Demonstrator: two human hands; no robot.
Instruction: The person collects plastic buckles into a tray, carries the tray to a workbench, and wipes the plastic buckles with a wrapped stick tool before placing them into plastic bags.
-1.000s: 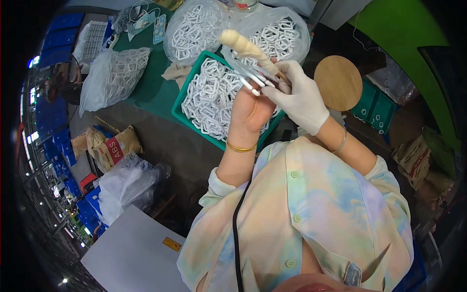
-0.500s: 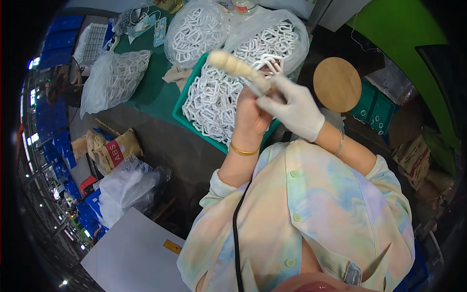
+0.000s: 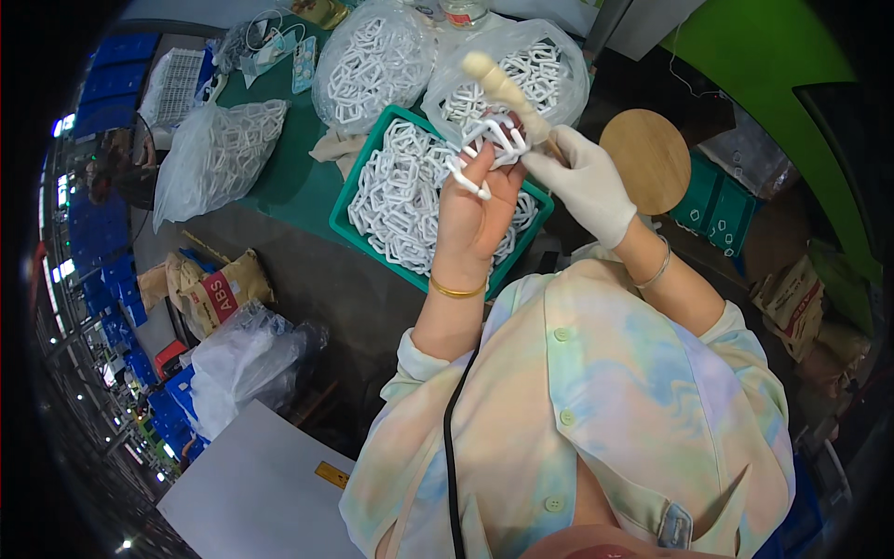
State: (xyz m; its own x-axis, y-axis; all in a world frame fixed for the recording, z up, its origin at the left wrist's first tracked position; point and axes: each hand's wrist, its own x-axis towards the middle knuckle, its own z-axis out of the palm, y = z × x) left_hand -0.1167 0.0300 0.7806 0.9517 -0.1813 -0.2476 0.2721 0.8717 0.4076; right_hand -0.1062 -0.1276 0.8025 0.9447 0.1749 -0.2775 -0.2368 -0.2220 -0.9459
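Observation:
My bare left hand (image 3: 475, 219) is closed round several white plastic chain links (image 3: 495, 140), one of which juts out beside the thumb. Above and beside them, my right hand (image 3: 593, 182), in a white glove, grips a tool with a cream knobbed handle (image 3: 507, 90). The handle points up and away to the left; the tool's working end is hidden by the fingers. Both hands are over the right side of a green plastic crate (image 3: 368, 149), which is heaped with loose white links (image 3: 400, 200).
Clear bags of white links (image 3: 372, 70) stand behind the crate, with another bag (image 3: 223, 154) at left. A round wooden stool (image 3: 645, 161) and a green tray (image 3: 712, 210) are at right. Paper sacks (image 3: 223, 289) and plastic film (image 3: 247, 373) lie lower left.
The tool has swung to the right and upward with my right hand, which moved slightly right. My left hand has turned, so the links in it now show clearly.

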